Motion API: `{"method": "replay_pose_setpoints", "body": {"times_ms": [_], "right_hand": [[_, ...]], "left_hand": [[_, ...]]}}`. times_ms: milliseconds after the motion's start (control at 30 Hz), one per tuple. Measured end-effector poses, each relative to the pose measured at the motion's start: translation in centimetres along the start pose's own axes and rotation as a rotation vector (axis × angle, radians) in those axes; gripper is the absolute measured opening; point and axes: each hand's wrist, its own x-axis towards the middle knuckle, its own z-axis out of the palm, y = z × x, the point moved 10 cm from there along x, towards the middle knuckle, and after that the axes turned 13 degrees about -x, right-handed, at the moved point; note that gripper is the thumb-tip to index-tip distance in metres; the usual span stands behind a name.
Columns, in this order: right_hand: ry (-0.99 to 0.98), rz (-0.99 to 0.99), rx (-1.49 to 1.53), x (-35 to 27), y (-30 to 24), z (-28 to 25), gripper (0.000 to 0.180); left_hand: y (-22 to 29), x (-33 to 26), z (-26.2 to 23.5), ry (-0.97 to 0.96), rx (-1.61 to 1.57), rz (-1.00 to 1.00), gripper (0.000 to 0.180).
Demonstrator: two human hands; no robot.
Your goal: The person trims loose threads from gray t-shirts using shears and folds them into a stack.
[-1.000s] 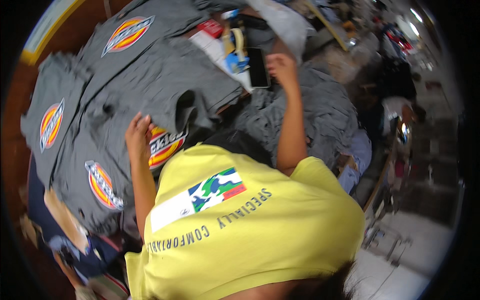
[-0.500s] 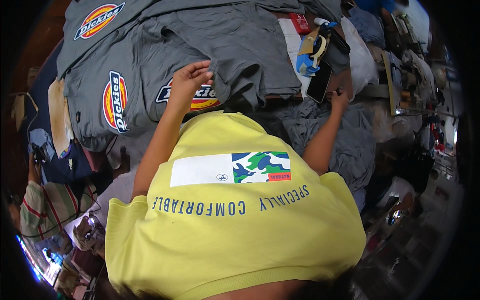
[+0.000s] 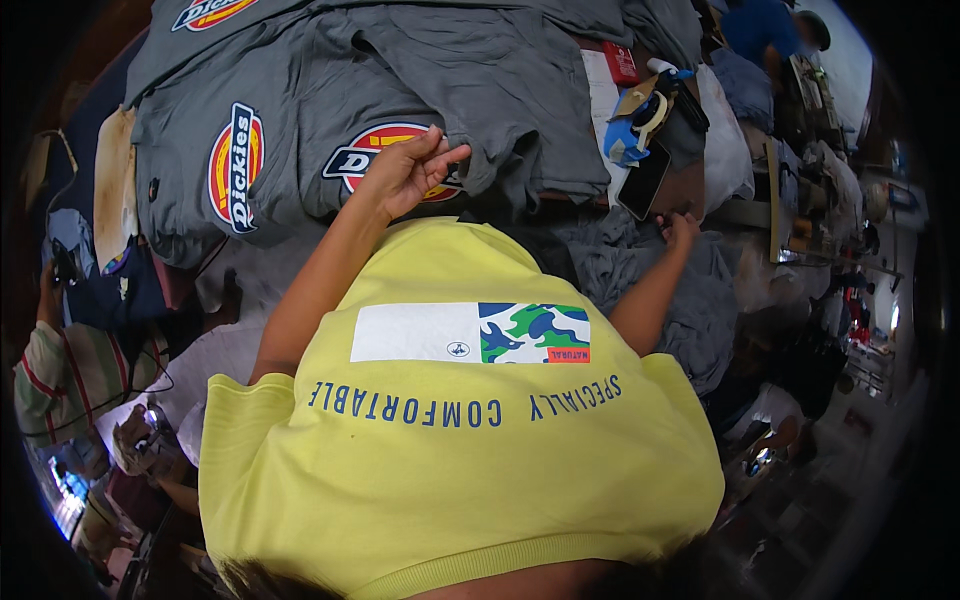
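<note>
Grey T-shirts [image 3: 400, 80] lie spread and overlapping on the table ahead of me, with red and yellow oval prints crossed by dark bands. My left hand [image 3: 408, 175] hovers over the print on the nearest shirt [image 3: 375, 150], beside a bunched fold. Its fingers are half curled and apart, and I see nothing between them. At the table's right front edge is my right hand [image 3: 680, 232], just below a black phone [image 3: 644, 180]. Its fingers are bent together; a small dark thing seems to be at the fingertips, too small to name.
Beyond the phone stands a blue tape dispenser [image 3: 628, 142] with a tape roll, near a red box [image 3: 620, 62] and white paper [image 3: 598, 90]. Crumpled grey cloth [image 3: 690, 310] hangs below my right hand. Other people sit at the left, such as one in a striped shirt [image 3: 95, 380].
My left hand has moved right and slightly down, turning its palm up with its fingers loosened. My right hand has lowered a little to the table edge. The view has shifted slightly.
</note>
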Motion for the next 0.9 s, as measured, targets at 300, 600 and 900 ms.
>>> {"method": "replay_pose_setpoints", "body": {"times_ms": [300, 600, 900], "right_hand": [[-0.156, -0.500, 0.495, -12.3, -12.7, -0.7, 0.056], [-0.759, -0.324, 0.390, -23.2, -14.3, 14.2, 0.037], [-1.025, -0.374, 0.466, -29.3, -17.8, 22.1, 0.044]], "left_hand": [[-1.0, -0.4, -1.1, 0.064, 0.116, -0.004, 0.009], [-1.0, -0.3, -0.7, 0.014, 0.094, -0.007, 0.009], [0.2, -0.1, 1.2, -0.003, 0.446, 0.096, 0.010]]}}
